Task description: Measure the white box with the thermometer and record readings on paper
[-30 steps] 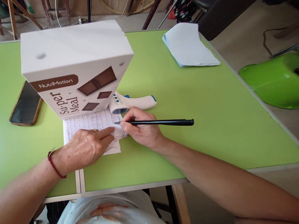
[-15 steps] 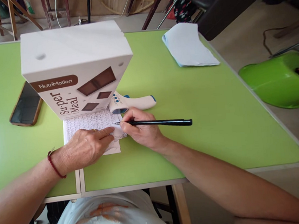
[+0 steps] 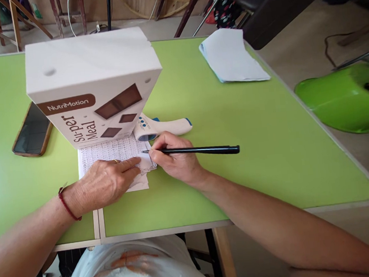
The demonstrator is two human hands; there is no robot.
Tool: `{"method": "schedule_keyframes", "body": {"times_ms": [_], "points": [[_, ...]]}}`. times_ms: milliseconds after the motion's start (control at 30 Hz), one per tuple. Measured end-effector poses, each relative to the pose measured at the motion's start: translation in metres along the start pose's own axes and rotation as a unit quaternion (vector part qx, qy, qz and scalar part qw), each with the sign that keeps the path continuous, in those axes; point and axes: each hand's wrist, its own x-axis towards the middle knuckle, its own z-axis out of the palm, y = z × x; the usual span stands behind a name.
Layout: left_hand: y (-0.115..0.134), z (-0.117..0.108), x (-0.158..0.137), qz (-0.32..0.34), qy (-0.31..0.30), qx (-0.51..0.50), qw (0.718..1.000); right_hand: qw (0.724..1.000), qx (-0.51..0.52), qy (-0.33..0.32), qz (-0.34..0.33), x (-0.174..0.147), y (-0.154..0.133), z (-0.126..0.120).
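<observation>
Paper (image 3: 110, 151) near the table's (image 3: 271, 156) front edge is presumably steadied by the loosely open left hand (image 3: 110, 182); the right hand (image 3: 181, 164) pinches a pen (image 3: 216, 149).

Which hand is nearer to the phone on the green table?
Left. The left hand rests on the written-on paper, right of the phone and closer to the person; the right hand, holding the black pen, is farther right.

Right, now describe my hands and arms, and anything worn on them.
Your left hand wears a thin gold-coloured ring, with a dark red bracelet at the wrist. Your right hand shows no jewellery. Both forearms are bare, without sleeves.
</observation>
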Motion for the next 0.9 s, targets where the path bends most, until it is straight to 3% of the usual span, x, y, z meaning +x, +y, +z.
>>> {"method": "schedule_keyframes", "body": {"times_ms": [500,900], "points": [[0.0001,0.0002,0.0006,-0.002,0.013,-0.009,1.0,1.0,-0.002,-0.009,-0.016,-0.0004,-0.0008,-0.0003],[-0.0011,-0.0002,-0.0001,-0.003,-0.003,-0.011,1.0,1.0,-0.005,0.02,-0.021,-0.001,0.0056,-0.0002]]}}
